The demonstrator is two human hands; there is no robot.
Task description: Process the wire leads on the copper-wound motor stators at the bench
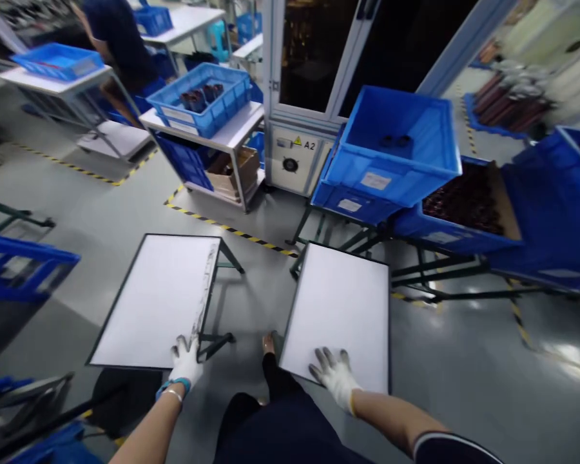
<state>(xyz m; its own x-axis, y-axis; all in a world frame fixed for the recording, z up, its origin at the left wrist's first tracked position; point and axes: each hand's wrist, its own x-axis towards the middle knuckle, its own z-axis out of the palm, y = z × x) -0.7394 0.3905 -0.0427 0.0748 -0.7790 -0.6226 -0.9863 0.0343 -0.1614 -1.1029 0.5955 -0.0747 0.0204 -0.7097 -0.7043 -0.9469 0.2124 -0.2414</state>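
Two white-topped tables with dark edges stand before me, one on each side. My left hand (187, 362), in a white glove with grey fingertips, rests at the near right corner of the left table (159, 296); its fingers are spread and hold nothing. Dark smudges run along that table's right edge. On the near part of the right table (341, 303) lies my right hand (335, 375), gloved alike, with fingers apart and nothing in them. A blue band and a pale bracelet circle my left wrist.
Blue crates (391, 142) sit on green stands at the right, one holding dark parts (466, 200). A cabinet marked A2 (294, 158) stands ahead. Left of it, a white cart (239, 129) bears a blue bin (200, 96). A person (120, 45) is at the upper left.
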